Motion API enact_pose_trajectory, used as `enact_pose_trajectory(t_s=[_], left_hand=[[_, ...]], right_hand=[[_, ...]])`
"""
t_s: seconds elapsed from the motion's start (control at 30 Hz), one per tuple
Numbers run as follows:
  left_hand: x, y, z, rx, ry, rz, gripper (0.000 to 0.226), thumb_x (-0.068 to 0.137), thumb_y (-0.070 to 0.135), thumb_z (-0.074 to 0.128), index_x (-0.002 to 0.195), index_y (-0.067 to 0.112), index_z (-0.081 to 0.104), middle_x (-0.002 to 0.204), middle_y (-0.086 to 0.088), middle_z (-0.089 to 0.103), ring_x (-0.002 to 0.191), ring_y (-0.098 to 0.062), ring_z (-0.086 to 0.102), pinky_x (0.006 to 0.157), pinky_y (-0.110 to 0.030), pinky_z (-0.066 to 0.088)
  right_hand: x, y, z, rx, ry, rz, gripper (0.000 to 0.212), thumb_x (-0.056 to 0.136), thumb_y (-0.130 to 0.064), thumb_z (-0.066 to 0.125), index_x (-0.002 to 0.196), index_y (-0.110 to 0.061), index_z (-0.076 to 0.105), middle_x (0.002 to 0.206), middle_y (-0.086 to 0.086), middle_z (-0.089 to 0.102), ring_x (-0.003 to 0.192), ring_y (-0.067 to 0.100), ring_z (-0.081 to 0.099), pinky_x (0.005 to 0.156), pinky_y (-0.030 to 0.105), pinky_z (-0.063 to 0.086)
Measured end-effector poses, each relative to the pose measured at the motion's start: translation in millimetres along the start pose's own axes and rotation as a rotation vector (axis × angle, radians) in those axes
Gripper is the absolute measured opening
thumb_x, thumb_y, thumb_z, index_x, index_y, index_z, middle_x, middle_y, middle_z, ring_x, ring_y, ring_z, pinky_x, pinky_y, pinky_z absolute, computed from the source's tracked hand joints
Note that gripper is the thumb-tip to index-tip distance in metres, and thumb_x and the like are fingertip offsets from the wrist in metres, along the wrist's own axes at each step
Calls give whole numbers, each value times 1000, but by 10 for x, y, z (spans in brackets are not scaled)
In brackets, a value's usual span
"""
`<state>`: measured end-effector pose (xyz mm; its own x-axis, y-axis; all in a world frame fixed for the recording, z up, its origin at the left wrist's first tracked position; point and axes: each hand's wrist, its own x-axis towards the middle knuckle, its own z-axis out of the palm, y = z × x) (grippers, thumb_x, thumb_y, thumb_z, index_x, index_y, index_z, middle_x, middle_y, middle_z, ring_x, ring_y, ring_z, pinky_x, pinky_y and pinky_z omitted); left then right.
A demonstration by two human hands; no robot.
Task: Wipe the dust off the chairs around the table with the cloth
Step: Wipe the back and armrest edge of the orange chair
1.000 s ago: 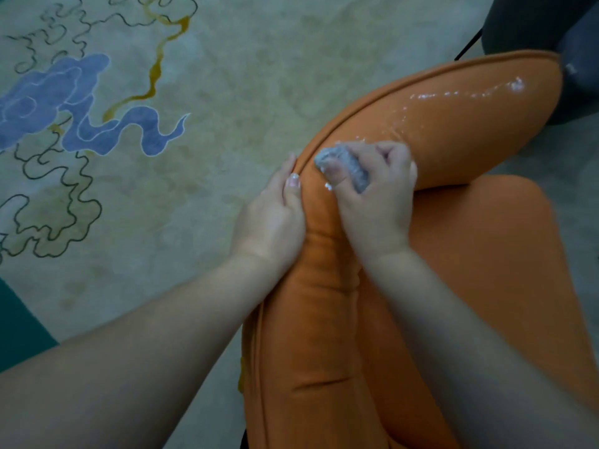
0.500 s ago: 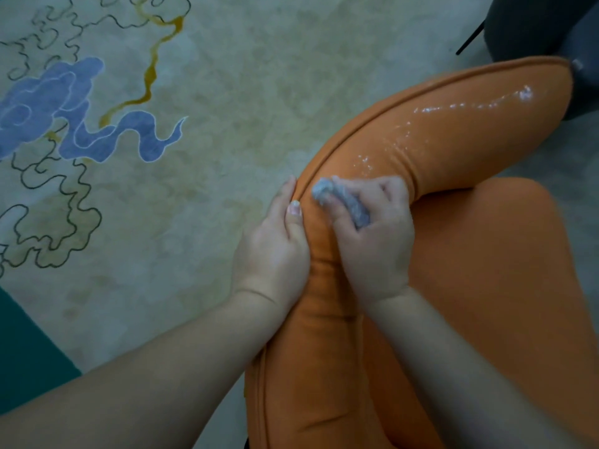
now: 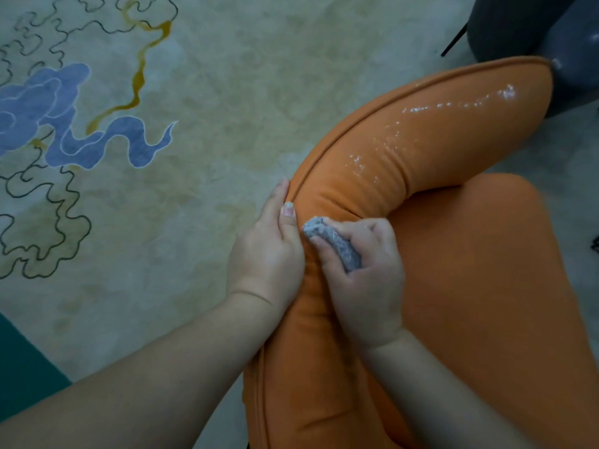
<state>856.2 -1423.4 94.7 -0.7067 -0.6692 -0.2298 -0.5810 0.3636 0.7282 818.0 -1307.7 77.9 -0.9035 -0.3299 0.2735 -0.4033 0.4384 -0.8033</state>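
Most of the grey cloth [image 3: 334,243] is buried in the closed right hand [image 3: 363,280]; only a crumpled end pokes out toward 10 o'clock. The left hand [image 3: 265,254] hides its fingers behind the outer side of the orange chair [image 3: 453,150] backrest, thumb alone showing. The chair's seat runs off the frame at 3 and 6 o'clock, and its legs are hidden. A dark chair [image 3: 534,27] at 1 o'clock is cut by the top and right edges. Both forearms leave the bottom edge.
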Motion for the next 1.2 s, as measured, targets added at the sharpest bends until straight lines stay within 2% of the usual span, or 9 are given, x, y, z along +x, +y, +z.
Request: enact_pose_trajectory(t_s=[0.17, 0.3, 0.43, 0.57, 0.67, 0.8, 0.9, 1.07, 1.2], left_hand=[[-20, 29, -13, -4, 4, 6, 56, 89, 50, 23, 142, 42, 40, 135, 1, 57, 122, -24, 52, 97, -29, 38], [-26, 11, -1, 12, 2, -13, 44, 99, 43, 30, 142, 43, 40, 134, 0, 58, 122, -24, 52, 95, -27, 38], [0, -14, -3, 8, 3, -38, 41, 101, 38, 33, 141, 45, 40, 130, -2, 61, 118, -24, 55, 88, -24, 35], [-16, 5, 3, 34, 22, 1, 42, 100, 40, 33, 141, 45, 40, 127, -5, 62, 115, -28, 56, 91, -30, 41], [-21, 3, 7, 40, 15, 4, 45, 97, 44, 30, 141, 45, 39, 128, -5, 62, 116, -28, 56, 92, -31, 41], [-20, 12, -5, 37, 11, -24, 42, 100, 42, 32, 141, 47, 39, 126, -5, 63, 114, -29, 57, 89, -30, 41], [-16, 36, -9, 53, 3, -6, 50, 93, 49, 26, 142, 47, 38, 126, -7, 63, 114, -30, 57, 91, -33, 43], [-29, 57, -25, 56, 3, 7, 54, 91, 50, 23, 143, 45, 37, 127, -9, 62, 115, -32, 56, 96, -38, 44], [-21, 41, -20, 74, 4, -11, 43, 101, 40, 31, 143, 46, 36, 127, -8, 62, 114, -32, 56, 93, -36, 43]], right_hand=[[559, 59, 109, -126, 131, 27, 21, 82, -28, 72, 94, -11, 73, 92, 12, 56, 86, 27, 58, 79, 32, 47], [304, 16, 90, -31, 107, 81, 22, 83, -30, 70, 99, -15, 73, 95, 6, 57, 89, 23, 60, 84, 38, 50], [56, -63, 48, -36, 18, -59, 22, 83, -30, 71, 98, -15, 73, 89, 5, 58, 82, 21, 60, 76, 37, 51], [627, 24, 145, -111, 137, 36, 19, 82, -25, 73, 94, -11, 73, 93, 12, 59, 86, 29, 60, 80, 33, 48], [558, 27, 139, -60, 127, 101, 17, 83, -30, 69, 94, -17, 71, 95, 5, 57, 87, 22, 60, 79, 30, 48], [37, -39, 28, -60, 13, -30, 25, 85, -39, 65, 99, -19, 71, 92, 2, 56, 82, 19, 59, 74, 33, 51], [262, 20, 60, -89, 38, -76, 23, 85, -35, 68, 93, -14, 72, 89, 8, 59, 80, 24, 61, 72, 35, 52], [647, 78, 134, -121, 177, 40, 18, 84, -29, 70, 92, -13, 72, 93, 9, 59, 84, 24, 61, 73, 28, 47], [135, -6, 55, -88, 86, 10, 25, 84, -38, 68, 100, -19, 71, 95, 3, 57, 85, 21, 56, 80, 29, 46]])
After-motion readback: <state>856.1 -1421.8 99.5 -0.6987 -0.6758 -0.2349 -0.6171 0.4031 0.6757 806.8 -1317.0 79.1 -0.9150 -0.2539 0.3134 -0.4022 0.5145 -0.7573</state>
